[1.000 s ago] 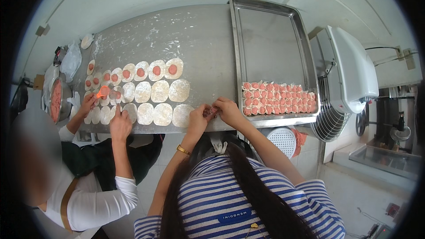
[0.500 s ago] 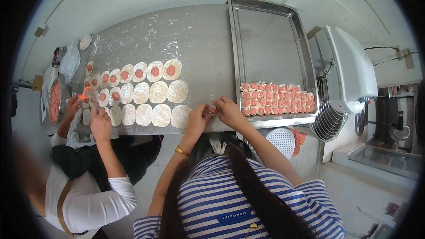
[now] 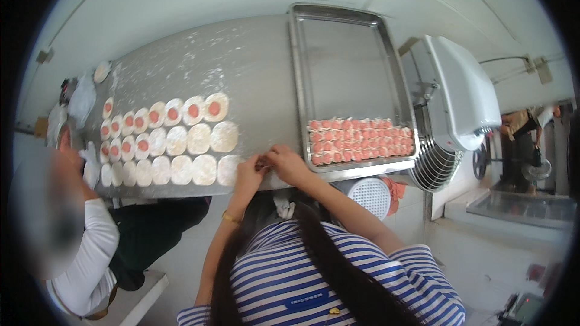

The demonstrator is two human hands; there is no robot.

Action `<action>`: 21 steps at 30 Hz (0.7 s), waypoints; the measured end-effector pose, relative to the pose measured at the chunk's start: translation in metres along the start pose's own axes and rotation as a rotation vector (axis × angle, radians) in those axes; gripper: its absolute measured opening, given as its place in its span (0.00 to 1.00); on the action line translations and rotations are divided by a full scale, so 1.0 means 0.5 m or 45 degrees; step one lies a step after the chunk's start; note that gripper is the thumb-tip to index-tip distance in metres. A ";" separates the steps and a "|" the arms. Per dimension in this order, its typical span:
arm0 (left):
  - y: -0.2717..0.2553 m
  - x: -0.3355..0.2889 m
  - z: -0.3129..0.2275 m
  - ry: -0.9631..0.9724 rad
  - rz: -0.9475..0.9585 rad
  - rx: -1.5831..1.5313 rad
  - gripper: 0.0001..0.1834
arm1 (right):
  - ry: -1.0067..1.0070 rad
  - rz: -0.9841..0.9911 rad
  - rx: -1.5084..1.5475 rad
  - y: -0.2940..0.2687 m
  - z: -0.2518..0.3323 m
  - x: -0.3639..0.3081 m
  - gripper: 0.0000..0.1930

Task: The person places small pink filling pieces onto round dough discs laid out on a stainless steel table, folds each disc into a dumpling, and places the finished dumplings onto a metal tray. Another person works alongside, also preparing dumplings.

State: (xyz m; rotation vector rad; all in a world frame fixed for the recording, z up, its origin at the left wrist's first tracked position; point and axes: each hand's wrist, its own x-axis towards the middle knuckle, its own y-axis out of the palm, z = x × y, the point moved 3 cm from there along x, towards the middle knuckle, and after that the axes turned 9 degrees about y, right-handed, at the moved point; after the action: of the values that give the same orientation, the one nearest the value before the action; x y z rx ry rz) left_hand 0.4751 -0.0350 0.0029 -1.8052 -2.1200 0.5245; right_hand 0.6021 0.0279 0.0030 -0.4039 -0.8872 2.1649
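Over the steel table's near edge, my left hand [image 3: 248,175] and my right hand [image 3: 285,164] meet with bent fingers closed around one small dumpling, which the fingers almost wholly hide. To the left of them lie rows of floury round wrappers [image 3: 211,137]; many on the far and left side carry a pink lump of filling [image 3: 214,108], while the nearest row is bare. On my right, a large steel tray [image 3: 300,78] holds close rows of open-topped dumplings [image 3: 356,136] with pink filling along its near end.
A co-worker's hand [image 3: 72,160] is by a bowl of pink filling [image 3: 64,139] at the far left. The steel table [image 3: 260,60] is dusted with flour. Right of the tray stands a white mixer [image 3: 462,90] with a wire guard. A white perforated stool [image 3: 370,196] is below the tray.
The whole view has shifted, so the table and tray appear further left. My fingers have closed further over the dumpling. The co-worker's hand has left the wrappers for the bowl.
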 end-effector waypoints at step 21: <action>-0.020 -0.071 -0.019 -0.182 -0.132 -0.302 0.12 | 0.509 -0.506 -0.245 -0.588 -0.479 -0.125 0.13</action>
State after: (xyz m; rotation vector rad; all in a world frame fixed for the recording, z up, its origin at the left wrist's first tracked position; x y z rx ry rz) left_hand 0.4764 -0.0707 0.0158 -1.8129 -2.4488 0.4014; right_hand 0.9241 0.2349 0.0404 -0.6672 -0.8629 1.5705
